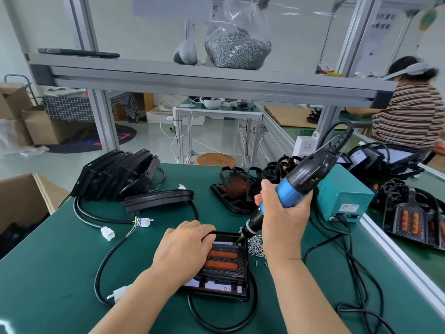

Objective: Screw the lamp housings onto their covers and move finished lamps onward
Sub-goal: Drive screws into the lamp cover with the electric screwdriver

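Note:
A black lamp (225,273) with two orange strips lies flat on the green table in front of me. My left hand (183,247) rests on its left part, fingers laid over the top edge. My right hand (284,213) grips a blue and black electric screwdriver (296,186), tilted, its tip at the lamp's top right corner. A heap of small screws (256,245) lies just right of the lamp. A stack of black lamp housings (118,174) stands at the back left, with one more housing (159,200) lying in front of it.
A teal power box (342,196) sits right of my hand, with black cables (346,261) trailing over the table. More lamp parts (236,189) lie behind, and others (414,218) on the right bench. A cardboard box (21,203) stands left. Another person (409,112) sits at the far right.

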Action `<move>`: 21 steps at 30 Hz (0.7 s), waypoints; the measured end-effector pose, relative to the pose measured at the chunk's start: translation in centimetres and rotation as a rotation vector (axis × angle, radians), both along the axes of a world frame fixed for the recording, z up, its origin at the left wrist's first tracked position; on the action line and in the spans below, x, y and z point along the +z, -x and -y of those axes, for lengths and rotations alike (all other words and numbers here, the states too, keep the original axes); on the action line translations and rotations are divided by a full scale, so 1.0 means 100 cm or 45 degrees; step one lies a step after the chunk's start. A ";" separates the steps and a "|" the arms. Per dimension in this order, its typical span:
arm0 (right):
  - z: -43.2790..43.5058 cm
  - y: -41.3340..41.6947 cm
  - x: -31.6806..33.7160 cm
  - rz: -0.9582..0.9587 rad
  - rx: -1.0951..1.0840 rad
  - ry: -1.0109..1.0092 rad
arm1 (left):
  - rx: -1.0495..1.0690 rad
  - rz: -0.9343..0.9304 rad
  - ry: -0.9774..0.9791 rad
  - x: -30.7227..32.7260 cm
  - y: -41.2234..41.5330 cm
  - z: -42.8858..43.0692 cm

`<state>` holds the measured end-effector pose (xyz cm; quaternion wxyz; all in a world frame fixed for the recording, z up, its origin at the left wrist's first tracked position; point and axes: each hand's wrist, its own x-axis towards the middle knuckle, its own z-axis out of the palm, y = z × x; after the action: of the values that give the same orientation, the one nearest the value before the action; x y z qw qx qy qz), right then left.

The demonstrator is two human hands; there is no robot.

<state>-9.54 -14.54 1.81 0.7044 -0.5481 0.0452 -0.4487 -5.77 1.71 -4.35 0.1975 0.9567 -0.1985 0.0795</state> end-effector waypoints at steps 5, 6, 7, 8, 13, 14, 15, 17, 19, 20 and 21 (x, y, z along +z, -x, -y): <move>0.024 0.007 0.024 0.129 -0.067 -0.198 | -0.009 -0.026 -0.041 0.007 0.000 0.001; 0.028 0.010 0.029 0.161 -0.077 -0.200 | -0.007 -0.017 -0.063 0.009 0.001 0.002; 0.031 0.012 0.033 0.189 -0.084 -0.200 | -0.016 0.020 -0.076 0.013 0.003 0.004; 0.033 0.014 0.035 0.212 -0.095 -0.204 | -0.039 0.078 -0.070 0.018 0.006 0.008; 0.040 0.019 0.041 0.210 -0.204 -0.185 | -0.410 0.172 -0.361 0.049 0.028 0.067; 0.041 0.019 0.040 0.200 -0.218 -0.168 | -0.460 0.132 -0.471 0.050 0.030 0.082; 0.042 0.021 0.039 0.197 -0.226 -0.152 | -0.491 0.104 -0.557 0.049 0.031 0.094; 0.045 0.023 0.037 0.194 -0.240 -0.133 | -0.502 0.062 -0.678 0.045 0.028 0.112; 0.046 0.024 0.035 0.194 -0.258 -0.124 | -0.482 0.017 -0.749 0.041 0.023 0.122; 0.047 0.025 0.034 0.193 -0.267 -0.120 | -0.483 0.008 -0.767 0.040 0.021 0.125; 0.047 0.025 0.033 0.193 -0.276 -0.115 | -0.492 0.004 -0.783 0.040 0.018 0.127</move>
<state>-12.06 -19.27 5.16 0.6772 -0.4722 0.0710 -0.5598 -7.60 -11.03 -0.35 -0.0885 0.9161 -0.3905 -0.0211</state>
